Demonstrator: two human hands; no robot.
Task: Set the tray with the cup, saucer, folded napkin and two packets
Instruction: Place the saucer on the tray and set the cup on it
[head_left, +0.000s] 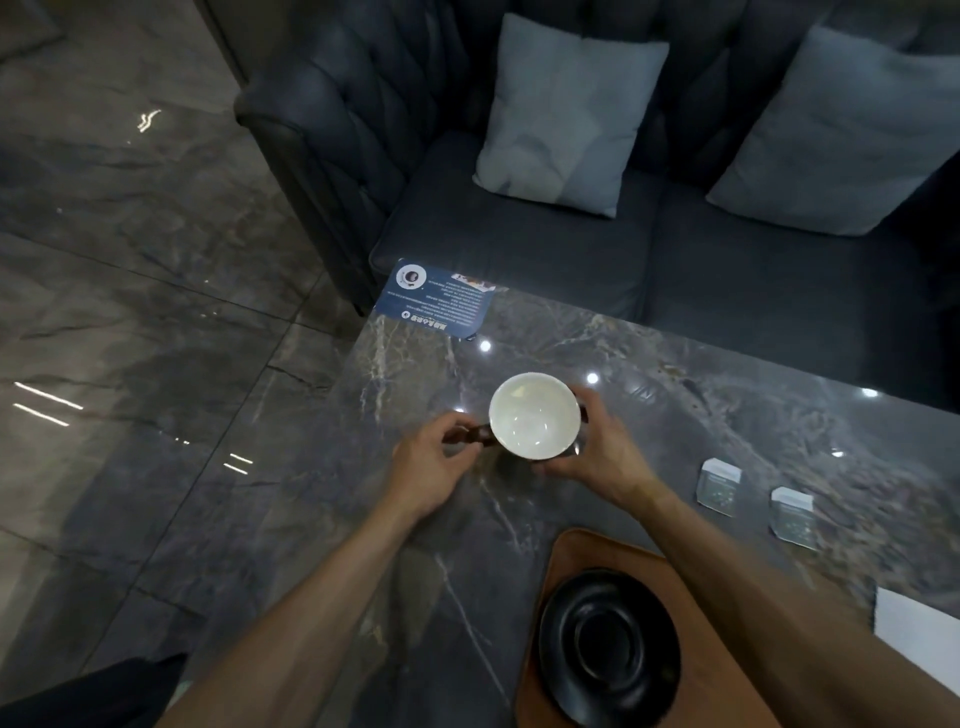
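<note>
A cup (533, 417), white inside and dark outside, is held between both hands above the marble table (675, 374). My left hand (431, 465) pinches its dark handle on the left. My right hand (597, 449) wraps around the cup's right side. A black saucer (609, 647) lies on the brown wooden tray (691, 587) at the near edge, below my right forearm. Two small white packets (718, 487) (791, 516) lie on the table to the right. A white napkin (919, 639) shows at the right edge, partly cut off.
A blue printed card (436, 304) lies at the table's far left corner. Behind the table stands a dark sofa (571, 244) with two grey cushions (566, 114). Glossy tiled floor (130, 312) lies to the left of the table.
</note>
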